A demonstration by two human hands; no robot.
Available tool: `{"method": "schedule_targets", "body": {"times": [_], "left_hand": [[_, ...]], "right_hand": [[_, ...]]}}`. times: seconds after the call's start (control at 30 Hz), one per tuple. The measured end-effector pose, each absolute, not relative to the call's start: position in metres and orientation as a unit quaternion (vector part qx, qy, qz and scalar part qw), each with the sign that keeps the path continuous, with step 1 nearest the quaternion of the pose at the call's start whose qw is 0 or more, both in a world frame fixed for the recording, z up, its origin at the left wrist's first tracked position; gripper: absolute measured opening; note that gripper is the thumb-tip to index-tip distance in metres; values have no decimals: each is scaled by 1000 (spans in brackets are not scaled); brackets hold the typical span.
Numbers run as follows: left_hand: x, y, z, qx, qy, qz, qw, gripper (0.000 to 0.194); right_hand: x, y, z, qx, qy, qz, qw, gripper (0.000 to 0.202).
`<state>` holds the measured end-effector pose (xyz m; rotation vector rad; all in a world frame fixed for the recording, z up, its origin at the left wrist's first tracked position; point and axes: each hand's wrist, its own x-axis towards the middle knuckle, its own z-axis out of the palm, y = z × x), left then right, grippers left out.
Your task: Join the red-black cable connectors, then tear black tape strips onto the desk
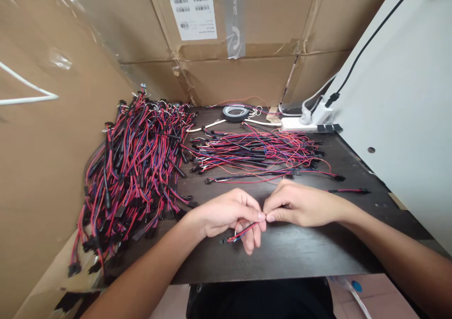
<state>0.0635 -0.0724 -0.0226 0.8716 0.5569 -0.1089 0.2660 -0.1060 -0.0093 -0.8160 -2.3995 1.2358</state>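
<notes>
My left hand (235,213) pinches a short wire harness (243,233) between thumb and forefinger, its other fingers loosely spread below. The harness has red, blue and black wires, and a small black connector hangs at its left end. Against those fingertips, my right hand (296,203) closes in a pinch; whatever lies between its fingers is hidden. Just beyond the hands, a single longer harness (247,177) lies across the dark table (282,257). Another cable piece (349,190) shows behind my right wrist.
A large heap of wire harnesses (137,159) covers the table's left side. Further harnesses (254,151) lie in a row at the middle. Behind them are a black tape roll (236,113) and a white power strip (298,124). Cardboard boxes (240,78) and a white panel (406,107) enclose the table.
</notes>
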Motion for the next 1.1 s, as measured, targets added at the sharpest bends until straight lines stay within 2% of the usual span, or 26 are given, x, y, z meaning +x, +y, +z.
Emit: {"method": "schedule_targets", "body": {"times": [0.2,0.6,0.97,1.1], "left_hand": [[64,-74,-22,433,279,-60,855,23],[67,-78,-21,456,294,-42,839,32],[63,-74,-16,488,312,-16,815,26],[63,-73,-13,495,319,-19,808,21]], "right_hand": [[268,-105,-12,-271,-847,430,156,41],[279,-102,-4,-260,-859,431,95,41],[285,-100,-9,-291,-853,423,94,46],[280,-102,-11,-319,-854,402,87,38]]}}
